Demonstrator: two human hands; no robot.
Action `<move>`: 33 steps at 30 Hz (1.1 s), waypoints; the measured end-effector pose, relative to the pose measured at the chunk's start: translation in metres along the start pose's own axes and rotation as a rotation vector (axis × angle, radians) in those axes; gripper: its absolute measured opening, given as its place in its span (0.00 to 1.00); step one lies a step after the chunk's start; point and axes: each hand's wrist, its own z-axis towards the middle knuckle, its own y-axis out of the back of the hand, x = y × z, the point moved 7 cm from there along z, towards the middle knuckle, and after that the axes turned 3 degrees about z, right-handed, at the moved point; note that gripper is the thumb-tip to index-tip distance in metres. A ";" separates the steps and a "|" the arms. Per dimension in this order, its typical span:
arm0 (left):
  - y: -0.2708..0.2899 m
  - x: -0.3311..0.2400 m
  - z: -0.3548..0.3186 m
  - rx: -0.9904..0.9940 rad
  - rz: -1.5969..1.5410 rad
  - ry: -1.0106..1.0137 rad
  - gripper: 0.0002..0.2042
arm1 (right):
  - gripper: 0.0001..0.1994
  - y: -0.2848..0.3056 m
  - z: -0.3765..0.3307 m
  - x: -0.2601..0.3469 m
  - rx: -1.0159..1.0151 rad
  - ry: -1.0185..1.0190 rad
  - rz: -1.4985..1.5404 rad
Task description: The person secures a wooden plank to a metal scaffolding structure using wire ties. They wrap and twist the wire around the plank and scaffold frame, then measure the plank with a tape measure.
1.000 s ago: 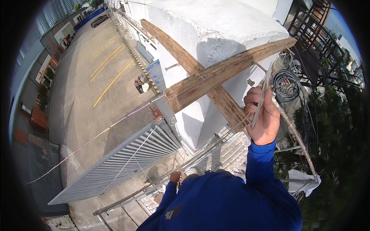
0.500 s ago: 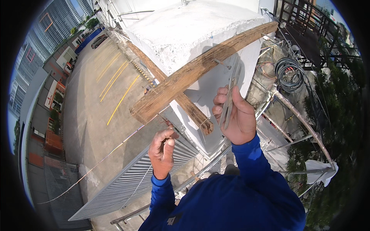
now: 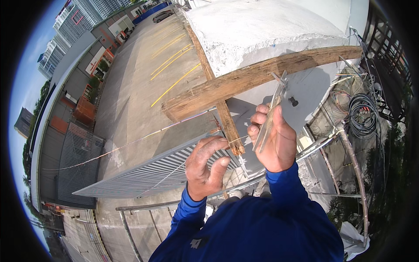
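Between the curled fingers of the right hand [image 3: 273,139] sits a thin flat stick [image 3: 268,118], gripped tight. Left hand [image 3: 205,166] fingers pinch a thin string [image 3: 131,143] beside it.

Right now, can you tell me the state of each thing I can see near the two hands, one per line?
left hand: raised, fingers pinching a thin string
string: stretched taut, running away to the left
right hand: closed around a flat strip
flat strip: held upright, slightly tilted
wooden beam: weathered, jutting out past the white wall
cable coil: wound up, lying at the right
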 end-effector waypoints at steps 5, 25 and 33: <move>-0.005 -0.001 -0.004 -0.021 0.042 0.013 0.14 | 0.13 0.000 0.001 0.002 0.058 -0.061 0.007; -0.002 0.015 -0.019 0.005 0.058 0.079 0.12 | 0.12 0.006 0.006 0.007 0.053 0.014 0.005; -0.024 0.174 -0.174 0.123 0.014 0.747 0.13 | 0.13 0.007 0.007 0.007 0.095 0.032 -0.010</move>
